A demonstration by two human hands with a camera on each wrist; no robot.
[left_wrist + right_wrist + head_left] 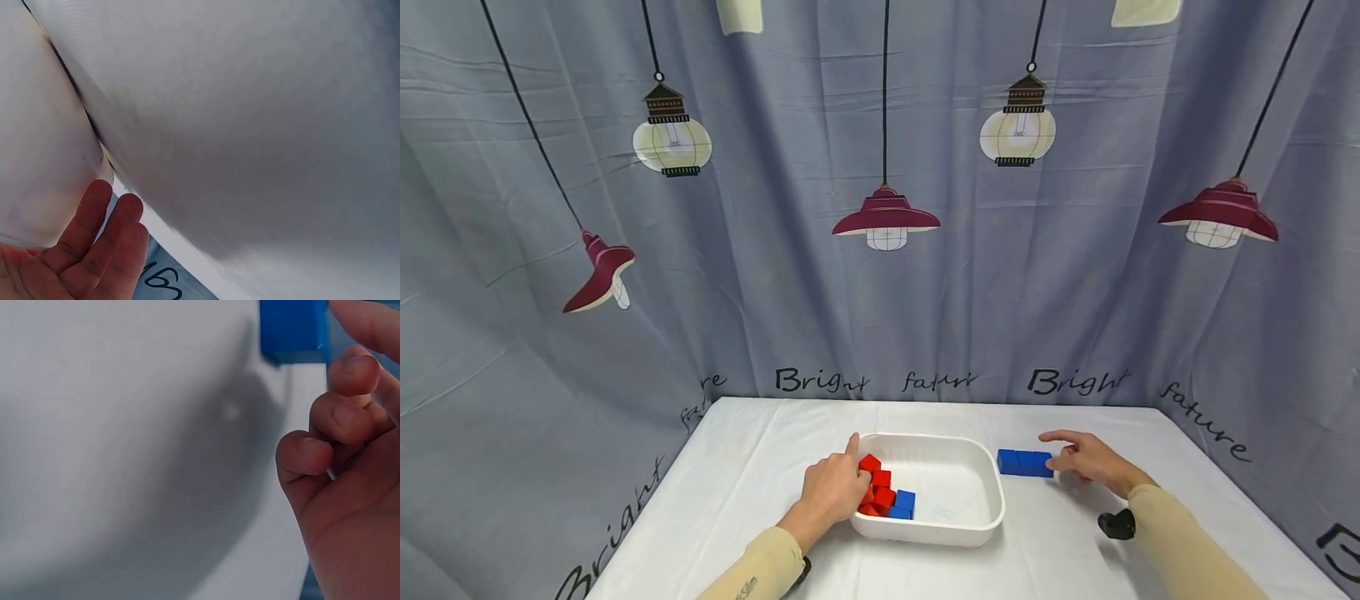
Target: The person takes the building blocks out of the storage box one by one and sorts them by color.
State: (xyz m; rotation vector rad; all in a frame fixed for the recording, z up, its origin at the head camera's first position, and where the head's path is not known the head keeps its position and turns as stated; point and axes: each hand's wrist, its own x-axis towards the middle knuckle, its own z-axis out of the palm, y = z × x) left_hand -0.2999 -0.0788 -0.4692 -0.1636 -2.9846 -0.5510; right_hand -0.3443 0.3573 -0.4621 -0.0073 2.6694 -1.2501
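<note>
While L hand (829, 492) grips tray (928, 538), my relaxed R hand (1096, 462) shd touch blue blks (1021, 463) right of tray lightly.

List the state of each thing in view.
White rectangular plastic tray: lidless, partly filled.
Red cubes: heaped at the tray's left end.
Blue cubes inside the tray: beside the red ones.
Blue cubes outside the tray: lined up in a row.
Left hand: grips the tray's left wall.
Right hand: thumb at the row's right end.
Gray fabric curtain: hanging in folds.
White tablecloth: creased.
</note>
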